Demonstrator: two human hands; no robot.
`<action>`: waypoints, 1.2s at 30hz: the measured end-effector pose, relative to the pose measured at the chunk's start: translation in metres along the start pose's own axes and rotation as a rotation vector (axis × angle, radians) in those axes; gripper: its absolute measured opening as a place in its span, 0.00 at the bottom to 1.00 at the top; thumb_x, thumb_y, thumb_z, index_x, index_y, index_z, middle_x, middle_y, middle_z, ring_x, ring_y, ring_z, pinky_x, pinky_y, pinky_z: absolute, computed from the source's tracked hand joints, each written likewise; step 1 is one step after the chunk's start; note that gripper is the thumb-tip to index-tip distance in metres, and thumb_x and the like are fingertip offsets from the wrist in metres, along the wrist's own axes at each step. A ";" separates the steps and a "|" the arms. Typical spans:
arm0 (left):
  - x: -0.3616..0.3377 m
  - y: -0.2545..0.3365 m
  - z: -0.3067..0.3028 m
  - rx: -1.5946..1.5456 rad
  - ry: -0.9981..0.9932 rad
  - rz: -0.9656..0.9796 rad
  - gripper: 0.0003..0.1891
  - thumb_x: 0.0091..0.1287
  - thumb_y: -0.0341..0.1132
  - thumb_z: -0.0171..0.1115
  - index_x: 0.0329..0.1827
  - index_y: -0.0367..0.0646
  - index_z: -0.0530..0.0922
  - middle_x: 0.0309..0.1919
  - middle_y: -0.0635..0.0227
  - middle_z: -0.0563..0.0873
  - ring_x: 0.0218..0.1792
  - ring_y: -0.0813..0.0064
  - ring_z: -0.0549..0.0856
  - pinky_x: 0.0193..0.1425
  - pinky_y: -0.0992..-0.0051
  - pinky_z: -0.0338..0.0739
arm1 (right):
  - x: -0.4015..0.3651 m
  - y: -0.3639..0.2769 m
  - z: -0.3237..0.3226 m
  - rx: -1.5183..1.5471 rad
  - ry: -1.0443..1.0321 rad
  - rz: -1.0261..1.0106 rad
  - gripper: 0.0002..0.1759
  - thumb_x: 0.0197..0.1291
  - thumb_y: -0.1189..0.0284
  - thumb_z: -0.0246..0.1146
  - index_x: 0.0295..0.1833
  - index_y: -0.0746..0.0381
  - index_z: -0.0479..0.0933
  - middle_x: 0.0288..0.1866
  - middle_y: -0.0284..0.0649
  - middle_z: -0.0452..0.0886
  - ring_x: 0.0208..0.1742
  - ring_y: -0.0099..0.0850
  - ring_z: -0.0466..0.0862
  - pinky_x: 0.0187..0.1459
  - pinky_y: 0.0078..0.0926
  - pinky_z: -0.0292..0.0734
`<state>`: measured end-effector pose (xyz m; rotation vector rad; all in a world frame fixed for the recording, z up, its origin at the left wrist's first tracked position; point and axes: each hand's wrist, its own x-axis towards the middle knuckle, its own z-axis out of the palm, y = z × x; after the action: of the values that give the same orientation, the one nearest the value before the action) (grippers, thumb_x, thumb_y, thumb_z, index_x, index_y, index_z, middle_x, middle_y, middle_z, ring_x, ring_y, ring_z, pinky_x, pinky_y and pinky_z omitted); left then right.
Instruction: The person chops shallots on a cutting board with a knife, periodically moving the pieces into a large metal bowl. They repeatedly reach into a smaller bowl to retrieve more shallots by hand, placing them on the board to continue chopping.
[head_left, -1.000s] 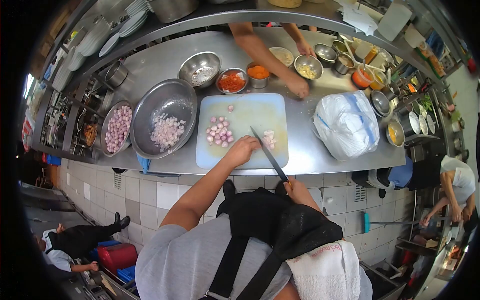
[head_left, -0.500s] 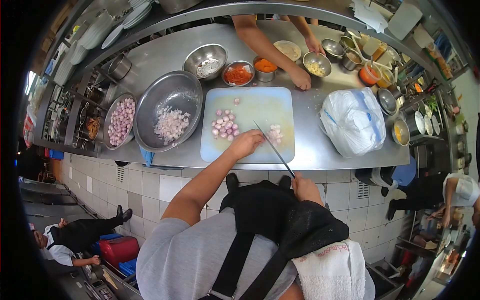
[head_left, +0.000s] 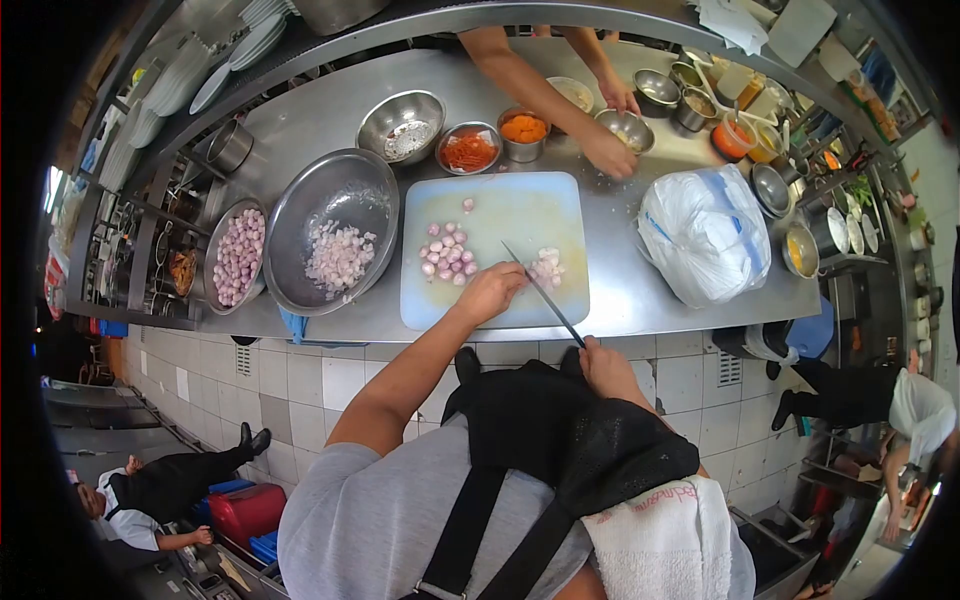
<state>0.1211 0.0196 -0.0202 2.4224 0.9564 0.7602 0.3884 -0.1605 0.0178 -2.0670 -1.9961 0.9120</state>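
Observation:
My right hand (head_left: 602,366) grips the handle of a knife (head_left: 545,297), whose long blade slants up and left over the white cutting board (head_left: 555,205). My left hand (head_left: 492,292) is closed, fingertips curled at the blade's left side around a shallot that they mostly hide. Right of the blade lies a small heap of chopped shallot (head_left: 547,268). Several whole peeled shallots (head_left: 447,254) cluster on the board's left half, with one apart above them. Beside the board, a large tilted steel bowl (head_left: 345,185) holds chopped shallot.
A bowl of whole shallots (head_left: 238,255) stands far left. Behind the board are a bowl of orange-red strips (head_left: 468,150) and a pot of orange food (head_left: 523,130). A white plastic bag (head_left: 705,235) sits right. Across the counter, another person's hands (head_left: 610,155) work at a small bowl (head_left: 628,130).
My hands and the knife keep nearly the same place at the board. The other person's hand has moved from the counter to the small bowl's edge. The view has shifted slightly.

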 end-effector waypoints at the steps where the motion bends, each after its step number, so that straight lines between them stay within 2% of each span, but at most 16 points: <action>1: -0.003 0.001 -0.001 -0.001 -0.007 0.001 0.08 0.64 0.23 0.71 0.44 0.42 0.91 0.50 0.67 0.92 0.52 0.61 0.91 0.54 0.63 0.89 | -0.007 -0.010 -0.008 -0.004 0.012 0.003 0.16 0.79 0.63 0.58 0.60 0.63 0.76 0.37 0.61 0.89 0.41 0.66 0.89 0.46 0.67 0.82; 3: 0.000 0.002 -0.001 -0.028 -0.002 0.004 0.07 0.65 0.22 0.67 0.43 0.39 0.89 0.50 0.64 0.90 0.52 0.58 0.90 0.54 0.60 0.88 | -0.005 -0.009 -0.006 -0.009 0.035 0.011 0.16 0.80 0.63 0.58 0.60 0.63 0.76 0.37 0.61 0.89 0.41 0.66 0.89 0.47 0.67 0.82; 5: -0.002 0.002 -0.001 -0.033 -0.007 0.005 0.07 0.65 0.22 0.67 0.43 0.39 0.89 0.51 0.64 0.90 0.52 0.58 0.90 0.54 0.60 0.88 | 0.000 0.007 0.013 0.034 0.037 0.014 0.15 0.80 0.63 0.58 0.59 0.63 0.77 0.37 0.61 0.89 0.41 0.66 0.89 0.47 0.67 0.83; 8: -0.001 0.002 0.001 -0.021 0.032 0.013 0.07 0.65 0.23 0.69 0.43 0.40 0.89 0.50 0.64 0.91 0.52 0.59 0.90 0.53 0.62 0.88 | -0.007 -0.018 -0.018 -0.017 0.002 0.034 0.15 0.80 0.63 0.58 0.58 0.63 0.77 0.37 0.62 0.89 0.42 0.66 0.89 0.47 0.66 0.83; 17: 0.000 0.004 -0.002 -0.022 0.064 0.021 0.06 0.65 0.23 0.70 0.42 0.40 0.89 0.49 0.64 0.91 0.51 0.59 0.91 0.52 0.63 0.89 | -0.003 -0.014 -0.008 0.019 0.009 0.029 0.16 0.79 0.63 0.58 0.60 0.64 0.77 0.37 0.63 0.89 0.42 0.67 0.89 0.47 0.67 0.82; 20: -0.003 0.003 0.002 -0.036 0.056 0.015 0.06 0.64 0.22 0.70 0.43 0.39 0.89 0.49 0.63 0.91 0.50 0.59 0.91 0.52 0.63 0.89 | 0.003 0.005 0.006 -0.001 0.009 0.002 0.17 0.79 0.62 0.58 0.61 0.63 0.77 0.37 0.63 0.89 0.41 0.66 0.89 0.47 0.67 0.83; 23: -0.006 0.002 0.003 -0.033 0.060 0.011 0.06 0.64 0.22 0.70 0.43 0.39 0.89 0.49 0.62 0.91 0.50 0.58 0.91 0.53 0.63 0.89 | -0.005 -0.015 -0.014 -0.027 0.014 0.002 0.17 0.79 0.62 0.58 0.61 0.63 0.77 0.36 0.62 0.89 0.41 0.66 0.89 0.46 0.67 0.83; 26: -0.004 0.003 0.002 -0.032 0.064 0.014 0.06 0.65 0.22 0.70 0.43 0.39 0.89 0.49 0.62 0.91 0.50 0.57 0.91 0.54 0.63 0.88 | 0.001 0.000 0.006 -0.016 0.005 0.024 0.17 0.79 0.62 0.59 0.61 0.63 0.77 0.36 0.62 0.89 0.41 0.66 0.89 0.46 0.67 0.83; 30: -0.003 0.004 0.002 -0.043 0.087 0.009 0.06 0.66 0.22 0.70 0.43 0.39 0.89 0.49 0.62 0.91 0.50 0.57 0.91 0.54 0.62 0.88 | -0.004 -0.011 -0.007 -0.028 -0.030 0.021 0.17 0.79 0.62 0.59 0.61 0.64 0.77 0.37 0.62 0.89 0.41 0.67 0.89 0.46 0.68 0.82; 34: -0.001 0.005 0.002 -0.028 0.074 0.030 0.06 0.66 0.22 0.70 0.43 0.40 0.89 0.48 0.62 0.90 0.49 0.57 0.91 0.53 0.61 0.88 | 0.002 0.012 0.004 0.115 -0.014 0.001 0.16 0.79 0.63 0.58 0.57 0.66 0.78 0.38 0.64 0.88 0.43 0.68 0.87 0.47 0.65 0.82; 36: -0.003 0.012 -0.001 -0.106 0.063 -0.083 0.04 0.69 0.25 0.68 0.42 0.39 0.89 0.47 0.60 0.89 0.50 0.55 0.90 0.54 0.60 0.87 | 0.006 0.016 -0.001 0.191 -0.038 -0.009 0.16 0.80 0.63 0.58 0.56 0.66 0.79 0.39 0.65 0.87 0.44 0.68 0.87 0.48 0.64 0.81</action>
<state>0.1242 0.0092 -0.0133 2.2654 1.0075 0.8396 0.4027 -0.1568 0.0086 -1.9503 -1.8532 1.1005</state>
